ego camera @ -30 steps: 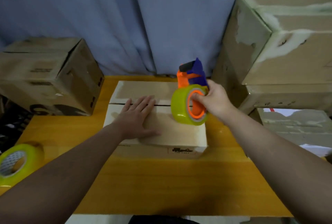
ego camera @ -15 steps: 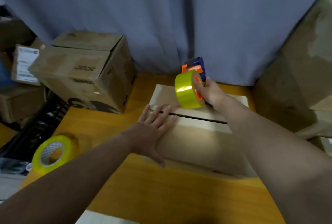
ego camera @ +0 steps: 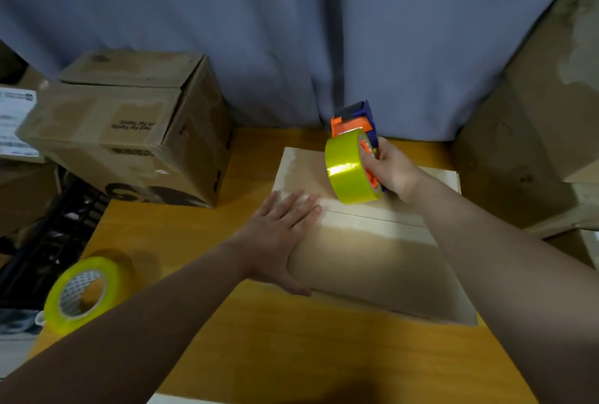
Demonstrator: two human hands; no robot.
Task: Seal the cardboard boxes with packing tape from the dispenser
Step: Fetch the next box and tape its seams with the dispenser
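Left hand lies flat on top of the cardboard box, fingers straight and close together. It presses near the box's left edge, with the fingertips reaching the seam between the two flaps. Right hand is wrapped around the handle of the orange and blue tape dispenser, which carries a yellow-green tape roll. The roll stands upright just over the seam, and I cannot tell if it touches the cardboard. The box lies on the wooden bench, toward the far right side.

Little writing can be read. A second carton at the far left corner of the bench has a short printed line on its top flap (upside down from here, and too blurred to read). A white label on a box beyond the left edge has lines too small to read. A spare roll of tape sits at the bench's left edge, toward the front. Big worn cartons stand at the right edge, close to the box. A blue curtain hangs behind.
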